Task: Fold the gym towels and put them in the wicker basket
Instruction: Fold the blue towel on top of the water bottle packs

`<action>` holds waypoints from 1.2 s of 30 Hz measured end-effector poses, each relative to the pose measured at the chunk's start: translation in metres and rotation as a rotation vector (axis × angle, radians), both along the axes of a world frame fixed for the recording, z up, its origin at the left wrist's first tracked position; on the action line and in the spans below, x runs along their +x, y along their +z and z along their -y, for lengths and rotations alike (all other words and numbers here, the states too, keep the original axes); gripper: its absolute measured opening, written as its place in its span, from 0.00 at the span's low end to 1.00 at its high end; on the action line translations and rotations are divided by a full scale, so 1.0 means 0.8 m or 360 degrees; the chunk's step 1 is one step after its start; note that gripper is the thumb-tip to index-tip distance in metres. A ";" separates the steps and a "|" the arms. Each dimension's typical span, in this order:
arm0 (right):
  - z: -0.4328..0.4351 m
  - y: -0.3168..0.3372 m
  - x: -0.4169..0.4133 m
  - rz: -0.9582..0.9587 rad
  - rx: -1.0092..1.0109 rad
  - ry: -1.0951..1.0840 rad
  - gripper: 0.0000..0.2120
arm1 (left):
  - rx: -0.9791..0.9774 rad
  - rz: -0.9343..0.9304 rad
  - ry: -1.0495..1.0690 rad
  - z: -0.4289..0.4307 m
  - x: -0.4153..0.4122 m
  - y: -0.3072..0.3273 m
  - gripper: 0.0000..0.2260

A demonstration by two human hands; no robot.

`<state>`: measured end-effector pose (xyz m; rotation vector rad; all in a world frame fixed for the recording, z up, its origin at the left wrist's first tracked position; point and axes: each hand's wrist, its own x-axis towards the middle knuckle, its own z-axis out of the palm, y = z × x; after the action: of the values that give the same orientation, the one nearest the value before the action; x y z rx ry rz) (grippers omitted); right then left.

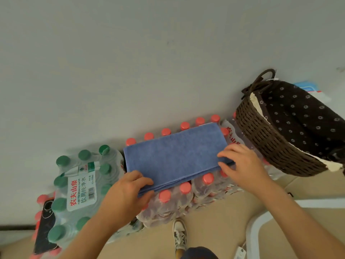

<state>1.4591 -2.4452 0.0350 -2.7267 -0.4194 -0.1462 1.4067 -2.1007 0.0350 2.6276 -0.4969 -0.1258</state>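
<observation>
Head view | blue towel folded, on red-capped bottle pack | left hand, right hand pinch its ends | wicker basket beside, no towel seen inside | placing remains

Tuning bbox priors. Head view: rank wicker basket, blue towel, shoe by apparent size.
1. wicker basket, largest even though cropped at the right edge
2. blue towel
3. shoe, by far the smallest
</observation>
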 end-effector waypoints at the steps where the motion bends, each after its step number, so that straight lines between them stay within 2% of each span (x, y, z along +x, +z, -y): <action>1: -0.005 0.001 0.000 -0.0011 -0.0079 0.0087 0.10 | 0.0028 0.0013 -0.0001 0.001 0.001 0.000 0.10; 4: -0.009 0.002 0.002 -0.0031 -0.0238 0.0270 0.11 | 0.0119 0.0103 -0.0043 0.002 0.004 0.001 0.08; 8: -0.002 0.006 0.010 0.0005 -0.0342 0.0414 0.13 | 0.0330 0.0227 -0.0175 0.003 0.006 0.000 0.13; 13: 0.000 0.004 0.017 0.0240 -0.0341 0.0556 0.05 | 0.0393 0.0318 -0.0232 0.000 0.013 -0.002 0.07; 15: 0.003 -0.001 0.016 0.0290 -0.0343 0.0552 0.07 | 0.0367 0.0369 -0.0258 0.002 0.013 0.001 0.04; 18: 0.008 -0.008 0.011 0.0307 -0.0354 0.0538 0.14 | 0.0351 0.0375 -0.0301 0.004 0.009 0.006 0.08; 22: 0.007 -0.006 0.006 0.0186 -0.0325 0.0509 0.11 | 0.0411 0.0212 -0.0390 0.005 0.000 -0.001 0.10; 24: 0.003 0.002 0.009 -0.0017 -0.0342 0.0469 0.06 | 0.0359 0.0164 -0.0374 0.004 0.000 -0.004 0.04; 27: -0.007 0.017 0.022 -0.0347 -0.0175 0.0186 0.13 | 0.0012 0.0090 0.0134 0.000 0.007 0.006 0.08; 29: -0.015 0.018 0.033 -0.0288 -0.0044 -0.0002 0.11 | -0.0077 0.0097 0.0604 -0.004 0.016 0.011 0.06; 31: -0.026 0.012 0.045 -0.0087 -0.0096 -0.0125 0.06 | 0.0000 -0.0026 0.0928 -0.009 0.030 0.012 0.09; 34: -0.056 -0.002 0.052 0.0005 -0.0185 -0.0082 0.16 | 0.0026 -0.0370 0.1088 -0.011 0.052 0.008 0.11; 36: -0.089 -0.003 0.046 0.0043 -0.0186 0.0025 0.18 | -0.0072 -0.0504 0.1148 -0.010 0.058 0.008 0.10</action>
<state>1.4956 -2.3742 0.0325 -2.8384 -0.4708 -0.1594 1.4533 -2.0928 0.0414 2.5049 0.5461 -0.2810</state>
